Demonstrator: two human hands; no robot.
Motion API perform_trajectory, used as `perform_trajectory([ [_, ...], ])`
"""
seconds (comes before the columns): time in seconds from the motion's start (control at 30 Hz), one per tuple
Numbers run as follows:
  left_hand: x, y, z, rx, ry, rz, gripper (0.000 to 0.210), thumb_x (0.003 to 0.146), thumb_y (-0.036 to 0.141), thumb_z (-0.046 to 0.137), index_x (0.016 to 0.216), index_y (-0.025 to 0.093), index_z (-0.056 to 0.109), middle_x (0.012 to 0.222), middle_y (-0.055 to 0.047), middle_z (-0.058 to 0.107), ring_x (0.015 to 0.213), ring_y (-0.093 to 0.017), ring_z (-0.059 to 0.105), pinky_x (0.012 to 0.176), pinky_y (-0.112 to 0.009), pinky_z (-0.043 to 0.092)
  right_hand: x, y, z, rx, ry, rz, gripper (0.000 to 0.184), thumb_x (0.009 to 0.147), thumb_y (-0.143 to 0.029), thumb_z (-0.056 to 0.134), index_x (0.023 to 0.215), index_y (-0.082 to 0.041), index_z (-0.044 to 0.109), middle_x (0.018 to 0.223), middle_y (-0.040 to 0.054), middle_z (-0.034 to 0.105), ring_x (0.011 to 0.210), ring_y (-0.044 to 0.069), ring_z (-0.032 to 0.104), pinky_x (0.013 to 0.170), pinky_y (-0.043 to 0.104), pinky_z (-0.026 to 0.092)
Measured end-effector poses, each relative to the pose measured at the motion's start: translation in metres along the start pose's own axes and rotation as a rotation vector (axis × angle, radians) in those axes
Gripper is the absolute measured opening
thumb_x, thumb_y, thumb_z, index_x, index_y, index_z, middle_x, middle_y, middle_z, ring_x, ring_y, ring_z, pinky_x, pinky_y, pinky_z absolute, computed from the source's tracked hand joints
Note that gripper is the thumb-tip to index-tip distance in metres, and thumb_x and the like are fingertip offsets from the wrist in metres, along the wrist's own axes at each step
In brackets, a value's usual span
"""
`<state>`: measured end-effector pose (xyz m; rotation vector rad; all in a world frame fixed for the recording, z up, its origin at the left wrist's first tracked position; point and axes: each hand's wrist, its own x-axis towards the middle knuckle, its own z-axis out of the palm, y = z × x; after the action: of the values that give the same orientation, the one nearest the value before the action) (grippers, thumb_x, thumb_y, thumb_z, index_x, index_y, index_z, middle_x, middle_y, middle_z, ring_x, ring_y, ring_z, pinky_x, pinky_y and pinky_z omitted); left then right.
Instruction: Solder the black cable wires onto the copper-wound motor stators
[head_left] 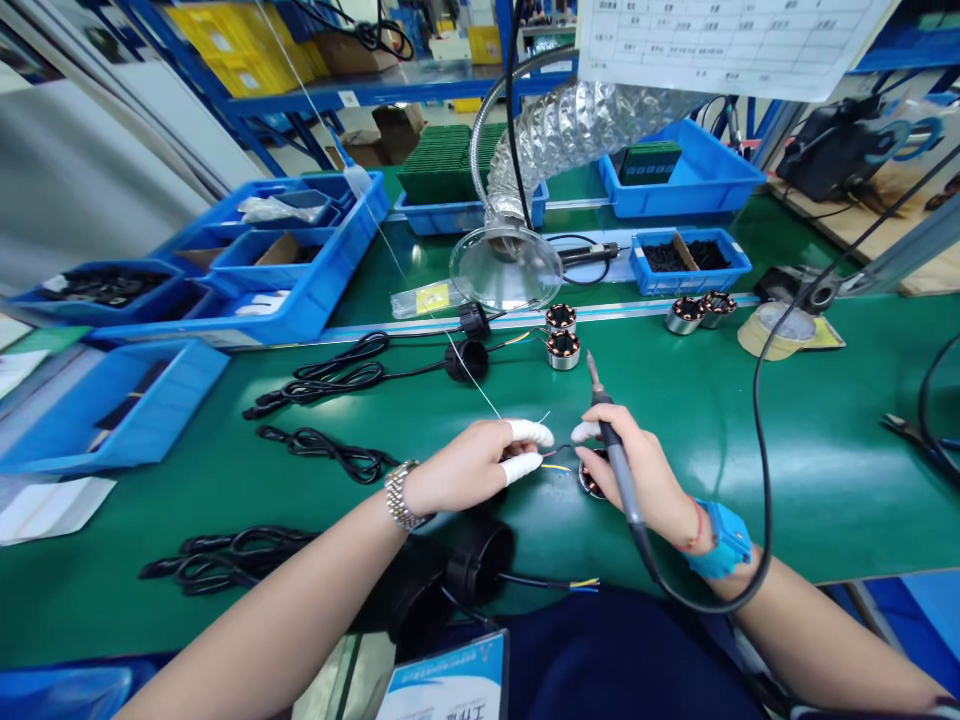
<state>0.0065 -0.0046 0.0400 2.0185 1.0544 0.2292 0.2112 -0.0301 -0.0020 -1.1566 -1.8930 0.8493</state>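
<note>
My left hand (pixel 502 460), white covers on its thumb and finger, is closed on a thin solder wire (pixel 480 388) that runs down from the upper left. Coloured cable wires (pixel 555 467) stick out just beside its fingertips. My right hand (pixel 637 470) grips a soldering iron (pixel 619 465) whose tip points up and away from me. Below my right fingers sits a motor stator (pixel 591 480) with copper windings, partly hidden by the hand. Thin leads span the gap between the two hands; their exact joining is too small to tell.
Black cables with round caps (pixel 466 360) lie to the left, another cap (pixel 480 560) near my body. Further stators (pixel 562 349) stand ahead. A fume extraction hood (pixel 506 268) hangs over the back. Blue bins (pixel 690 265) line the bench; pliers (pixel 911 432) lie right.
</note>
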Motion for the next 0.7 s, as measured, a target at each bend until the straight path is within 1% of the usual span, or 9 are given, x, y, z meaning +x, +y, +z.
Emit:
perform_trajectory([
  [0.1, -0.005, -0.008, -0.004, 0.004, -0.024, 0.054, 0.011, 0.078, 0.020, 0.052, 0.087, 0.015, 0.057, 0.085, -0.002, 0.059, 0.074, -0.012, 0.055, 0.070, -0.022, 0.043, -0.005, 0.004, -0.006, -0.012, -0.043, -0.091, 0.032, 0.075, -0.013, 0.052, 0.104, -0.023, 0.043, 0.088, 0.0027, 0.057, 0.074, 0.013, 0.055, 0.069, 0.025, 0.044],
  [0.17, -0.005, -0.010, -0.001, 0.018, 0.016, 0.046, 0.007, 0.077, 0.019, 0.052, 0.082, 0.015, 0.057, 0.083, -0.002, 0.057, 0.072, -0.012, 0.054, 0.068, -0.021, 0.043, -0.004, 0.006, -0.006, -0.059, -0.094, -0.152, 0.032, 0.074, -0.013, 0.054, 0.104, -0.022, 0.046, 0.086, 0.0026, 0.056, 0.076, 0.014, 0.053, 0.072, 0.027, 0.043],
  [0.23, -0.003, -0.010, 0.003, 0.018, 0.058, 0.024, 0.006, 0.078, 0.018, 0.052, 0.079, 0.015, 0.057, 0.080, -0.002, 0.056, 0.068, -0.011, 0.054, 0.064, -0.021, 0.042, -0.002, 0.007, -0.002, -0.083, -0.110, -0.182, 0.032, 0.075, -0.015, 0.055, 0.105, -0.022, 0.046, 0.086, 0.0027, 0.056, 0.076, 0.014, 0.051, 0.072, 0.028, 0.043],
  [0.37, -0.001, -0.007, 0.008, 0.038, 0.092, -0.009, 0.009, 0.079, 0.019, 0.051, 0.075, 0.014, 0.057, 0.077, -0.002, 0.056, 0.063, -0.010, 0.051, 0.060, -0.020, 0.041, -0.001, 0.011, 0.008, -0.122, -0.023, -0.209, 0.027, 0.076, -0.009, 0.048, 0.100, -0.020, 0.046, 0.081, 0.0022, 0.054, 0.072, 0.013, 0.049, 0.067, 0.026, 0.042],
  [0.47, 0.000, -0.007, 0.008, 0.058, 0.104, -0.009, 0.011, 0.080, 0.020, 0.050, 0.074, 0.014, 0.058, 0.076, -0.002, 0.057, 0.063, -0.010, 0.051, 0.060, -0.021, 0.040, -0.004, 0.014, 0.013, -0.145, 0.029, -0.233, 0.030, 0.073, -0.004, 0.045, 0.098, -0.020, 0.045, 0.082, 0.0025, 0.053, 0.071, 0.013, 0.048, 0.065, 0.026, 0.042],
  [0.6, 0.002, -0.005, 0.006, 0.021, 0.120, 0.012, 0.011, 0.080, 0.020, 0.051, 0.074, 0.014, 0.058, 0.079, -0.002, 0.059, 0.070, -0.011, 0.053, 0.066, -0.021, 0.041, -0.008, 0.016, 0.012, -0.098, 0.096, -0.203, 0.035, 0.074, -0.005, 0.049, 0.104, -0.021, 0.043, 0.083, 0.0017, 0.055, 0.070, 0.011, 0.052, 0.066, 0.023, 0.045],
  [0.7, 0.008, 0.001, 0.007, -0.002, 0.098, 0.048, 0.012, 0.080, 0.019, 0.050, 0.073, 0.014, 0.058, 0.082, -0.002, 0.061, 0.074, -0.012, 0.055, 0.069, -0.022, 0.041, -0.009, 0.014, 0.011, -0.099, 0.141, -0.191, 0.034, 0.075, -0.007, 0.052, 0.104, -0.021, 0.043, 0.080, 0.0004, 0.055, 0.068, 0.010, 0.054, 0.065, 0.022, 0.046],
])
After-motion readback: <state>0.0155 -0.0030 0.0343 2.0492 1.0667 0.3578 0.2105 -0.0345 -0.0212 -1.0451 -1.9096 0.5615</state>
